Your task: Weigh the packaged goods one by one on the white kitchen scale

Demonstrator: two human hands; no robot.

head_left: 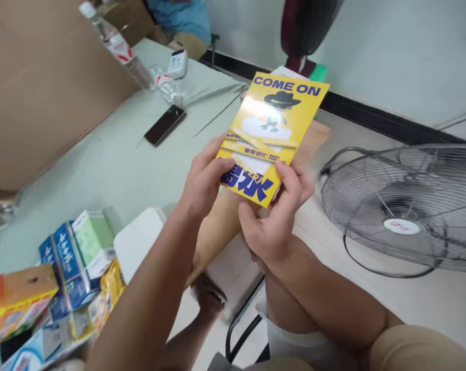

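Note:
Both my hands hold up a yellow printed card (269, 134) with "COME ON" across its top edge and a figure in a dark hat. Whether it is a single sheet or a thin booklet I cannot tell. My left hand (205, 178) grips its lower left edge, thumb on the front face and the other fingers mostly hidden behind. My right hand (273, 216) pinches the lower right corner, partly covering the edge there. The card is tilted, its top leaning to the right, in the air past the table's edge.
On the pale green table (113, 154) lie a dark phone (165, 125), clear bottles (120, 49), a small white device (178, 64) and several packages (65, 257) at lower left. A large black fan (401, 211) is on the right. Another person's blue clothing (186, 18) shows at the back.

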